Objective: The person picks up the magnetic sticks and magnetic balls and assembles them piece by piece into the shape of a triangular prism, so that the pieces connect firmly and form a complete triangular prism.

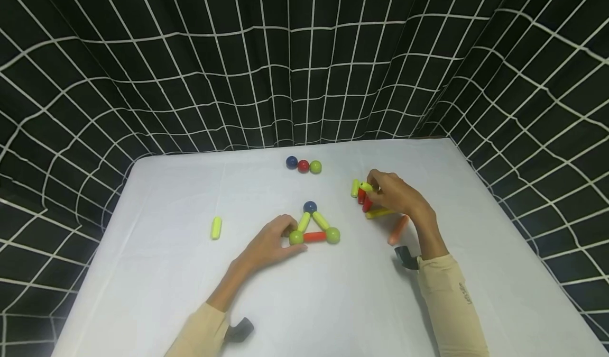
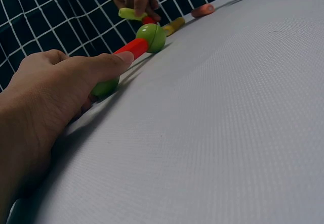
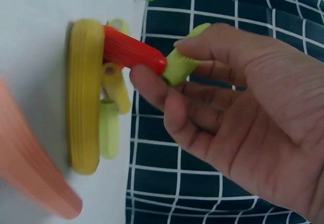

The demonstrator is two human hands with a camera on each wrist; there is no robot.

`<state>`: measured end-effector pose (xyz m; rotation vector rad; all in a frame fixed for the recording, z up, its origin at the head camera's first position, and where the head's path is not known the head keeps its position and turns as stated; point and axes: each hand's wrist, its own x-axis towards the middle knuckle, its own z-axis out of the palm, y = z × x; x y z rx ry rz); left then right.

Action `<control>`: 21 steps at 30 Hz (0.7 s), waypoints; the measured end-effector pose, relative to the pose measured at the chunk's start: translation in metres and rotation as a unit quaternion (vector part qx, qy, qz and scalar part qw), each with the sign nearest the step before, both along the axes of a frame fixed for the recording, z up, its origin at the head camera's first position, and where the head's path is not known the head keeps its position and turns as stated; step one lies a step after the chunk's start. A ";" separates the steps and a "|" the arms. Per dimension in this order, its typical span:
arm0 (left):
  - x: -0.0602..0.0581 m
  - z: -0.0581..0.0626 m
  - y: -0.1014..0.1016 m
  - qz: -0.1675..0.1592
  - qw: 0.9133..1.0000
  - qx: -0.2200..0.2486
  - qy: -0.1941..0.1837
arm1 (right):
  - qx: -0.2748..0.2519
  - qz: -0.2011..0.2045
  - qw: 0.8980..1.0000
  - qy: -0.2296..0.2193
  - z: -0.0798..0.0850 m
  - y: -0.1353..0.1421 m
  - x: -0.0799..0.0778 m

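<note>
A flat triangle of short rods and balls lies mid-table. A blue ball (image 1: 310, 207) forms its far corner, with green balls at the left (image 1: 296, 238) and right (image 1: 332, 235). Two yellow-green rods (image 1: 321, 220) make its sides, and a red rod (image 1: 314, 237) its near edge. My left hand (image 1: 271, 243) grips the left green ball, thumb against the red rod. Over a small pile at the right, my right hand (image 1: 396, 193) pinches a short yellow-green rod (image 3: 179, 67) between thumb and fingers. Right below it, a red rod (image 3: 134, 52) leans up from the pile.
Beside the right hand lie a yellow rod (image 1: 379, 213), another yellow-green rod (image 1: 354, 188) and a curved orange piece (image 1: 398, 230). Blue (image 1: 292, 162), red (image 1: 303, 166) and green (image 1: 315, 167) balls line up at the back. One yellow-green rod (image 1: 216, 228) lies alone at left.
</note>
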<state>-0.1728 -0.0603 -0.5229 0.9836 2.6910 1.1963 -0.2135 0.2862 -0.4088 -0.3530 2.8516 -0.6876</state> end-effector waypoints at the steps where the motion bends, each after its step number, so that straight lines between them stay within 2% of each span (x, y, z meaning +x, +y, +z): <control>1: 0.000 0.000 0.000 0.000 1.000 0.001 0.002 | 0.007 -0.007 1.000 0.000 -0.001 0.001 0.000; 8: 0.002 0.000 -0.001 -0.001 1.000 0.008 0.006 | 0.101 -0.046 0.994 -0.001 -0.009 0.008 0.000; 10: 0.002 0.000 -0.001 -0.003 1.000 0.008 0.005 | 0.109 -0.053 0.993 0.005 -0.010 0.008 0.000; 14: 0.001 0.000 0.000 -0.003 1.000 0.007 0.003 | 0.044 -0.036 0.998 0.023 -0.005 0.007 0.002; 17: 0.002 0.000 0.000 -0.001 1.000 0.006 0.003 | -0.037 0.018 0.998 0.039 0.000 -0.003 0.004; 21: 0.002 0.001 -0.001 0.000 1.000 0.007 0.000 | -0.110 0.108 0.987 0.044 0.007 -0.033 0.011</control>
